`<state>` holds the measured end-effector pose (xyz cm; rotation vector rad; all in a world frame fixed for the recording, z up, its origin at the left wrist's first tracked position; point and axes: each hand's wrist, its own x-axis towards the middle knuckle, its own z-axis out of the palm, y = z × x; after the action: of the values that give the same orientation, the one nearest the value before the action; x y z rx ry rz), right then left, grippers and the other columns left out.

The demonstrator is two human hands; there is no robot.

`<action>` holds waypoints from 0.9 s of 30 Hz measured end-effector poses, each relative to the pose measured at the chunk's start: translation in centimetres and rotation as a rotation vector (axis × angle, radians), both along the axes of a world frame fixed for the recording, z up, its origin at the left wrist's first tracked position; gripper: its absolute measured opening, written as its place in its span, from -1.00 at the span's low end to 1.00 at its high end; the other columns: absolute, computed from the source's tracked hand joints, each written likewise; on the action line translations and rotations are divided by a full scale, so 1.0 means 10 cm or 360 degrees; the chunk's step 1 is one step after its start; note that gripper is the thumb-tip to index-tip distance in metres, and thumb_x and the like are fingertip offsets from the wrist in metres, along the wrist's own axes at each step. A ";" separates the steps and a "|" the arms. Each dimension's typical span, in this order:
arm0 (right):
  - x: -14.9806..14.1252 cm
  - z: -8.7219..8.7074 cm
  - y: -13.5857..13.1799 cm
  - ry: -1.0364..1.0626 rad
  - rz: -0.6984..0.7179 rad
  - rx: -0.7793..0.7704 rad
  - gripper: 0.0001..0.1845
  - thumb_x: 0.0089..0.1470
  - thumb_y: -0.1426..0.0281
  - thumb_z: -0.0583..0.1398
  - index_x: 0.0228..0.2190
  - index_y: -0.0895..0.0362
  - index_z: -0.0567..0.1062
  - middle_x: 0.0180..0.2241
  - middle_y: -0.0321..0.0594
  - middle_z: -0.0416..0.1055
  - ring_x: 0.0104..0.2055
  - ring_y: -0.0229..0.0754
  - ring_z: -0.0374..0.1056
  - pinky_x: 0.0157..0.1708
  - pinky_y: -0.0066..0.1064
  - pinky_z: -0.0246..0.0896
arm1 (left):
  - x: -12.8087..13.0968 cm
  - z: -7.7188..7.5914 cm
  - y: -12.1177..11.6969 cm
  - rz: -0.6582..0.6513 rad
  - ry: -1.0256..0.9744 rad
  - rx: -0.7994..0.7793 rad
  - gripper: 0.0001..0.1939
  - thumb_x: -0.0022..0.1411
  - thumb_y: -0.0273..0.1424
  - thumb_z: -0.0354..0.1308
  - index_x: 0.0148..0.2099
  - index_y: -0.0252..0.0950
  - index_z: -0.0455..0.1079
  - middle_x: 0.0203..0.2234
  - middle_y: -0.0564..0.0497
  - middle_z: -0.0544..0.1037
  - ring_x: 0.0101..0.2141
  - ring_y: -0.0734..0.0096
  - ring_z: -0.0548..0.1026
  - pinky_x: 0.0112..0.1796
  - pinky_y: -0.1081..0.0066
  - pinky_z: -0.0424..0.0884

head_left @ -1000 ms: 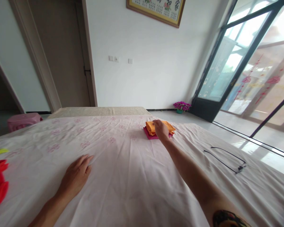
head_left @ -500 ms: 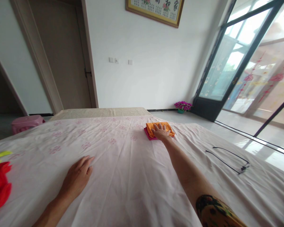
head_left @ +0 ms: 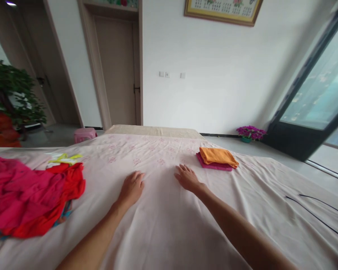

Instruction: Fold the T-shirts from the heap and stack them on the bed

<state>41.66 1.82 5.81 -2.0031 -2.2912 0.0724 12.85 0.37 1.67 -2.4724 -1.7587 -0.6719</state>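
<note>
My left hand [head_left: 132, 187] hovers over or rests on the pale floral sheet [head_left: 157, 210], fingers loosely stretched and holding nothing. To its right, my right hand [head_left: 188, 177] is open too, fingers spread, low over the same sheet. Just beyond it on the right lies a folded orange garment [head_left: 218, 155], stacked on a folded magenta garment [head_left: 212, 166] whose edge shows underneath. On the far left is a rumpled heap: a magenta garment [head_left: 22, 191] on top, a red garment [head_left: 76, 182] below it, and a yellow and white piece [head_left: 64, 159] behind.
Thin dark-framed glasses [head_left: 317, 213] lie on the sheet at right, partly cut off. Past the bed stand a pink stool [head_left: 85, 134], a pot of purple flowers [head_left: 250, 132] and a leafy plant [head_left: 14, 90]. A closed door [head_left: 116, 71] is in the far wall.
My right hand has left the folded orange garment and moved left and nearer to my left hand. The view has swung left, bringing the heap of clothes into sight.
</note>
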 end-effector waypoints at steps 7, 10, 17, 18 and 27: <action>-0.33 -0.23 -0.23 -0.0030 -0.0028 0.0032 -0.37 0.36 0.13 -0.13 0.36 0.07 0.09 0.41 -0.11 -0.06 0.44 0.04 -0.20 0.35 0.00 -0.32 | -0.02 0.03 -0.05 -0.0013 -0.0058 -0.0050 -0.54 0.33 -0.41 -0.03 0.23 -0.31 0.36 0.21 -0.19 0.40 0.22 0.17 0.31 0.24 0.17 0.17; -0.34 -0.25 -0.25 -0.0018 -0.0022 0.0106 -0.39 0.36 0.14 -0.12 0.34 0.04 0.13 0.40 -0.12 -0.01 0.43 0.01 -0.16 0.34 -0.02 -0.29 | -0.03 0.02 -0.09 -0.0050 -0.0086 -0.0057 -0.54 0.32 -0.41 -0.02 0.22 -0.35 0.37 0.20 -0.22 0.41 0.22 0.15 0.32 0.24 0.18 0.18; -0.31 -0.30 -0.22 -0.0031 -0.0017 0.0181 -0.41 0.35 0.15 -0.10 0.32 0.02 0.16 0.37 -0.12 0.05 0.41 0.00 -0.10 0.33 -0.02 -0.25 | -0.53 0.22 -0.10 0.0091 -0.0191 0.0015 -0.60 0.28 -0.49 -0.02 0.09 -0.25 0.48 0.03 -0.10 0.57 0.07 0.27 0.47 0.16 0.28 0.31; -0.30 -0.31 -0.21 -0.0031 -0.0015 0.0191 -0.41 0.35 0.15 -0.10 0.32 0.03 0.17 0.37 -0.12 0.06 0.40 -0.01 -0.09 0.33 -0.02 -0.24 | -0.69 0.30 -0.09 0.0175 -0.0208 0.0056 -0.60 0.26 -0.50 -0.01 0.08 -0.26 0.49 0.03 -0.13 0.56 0.10 0.22 0.45 0.19 0.23 0.27; -0.29 -0.36 -0.17 -0.0022 -0.0006 0.0257 -0.43 0.34 0.15 -0.10 0.29 0.04 0.23 0.34 -0.14 0.12 0.38 0.01 -0.04 0.33 -0.04 -0.24 | -2.70 0.99 -0.28 0.1199 -0.0382 0.0744 -0.52 0.37 -0.20 -0.08 0.17 -0.40 0.32 0.32 -0.21 0.11 0.27 -0.42 0.05 0.11 -0.32 0.06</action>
<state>38.80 0.08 2.22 -1.9335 -2.2226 -0.1232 -14.11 -2.39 11.52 -1.3318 -2.0870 -1.1342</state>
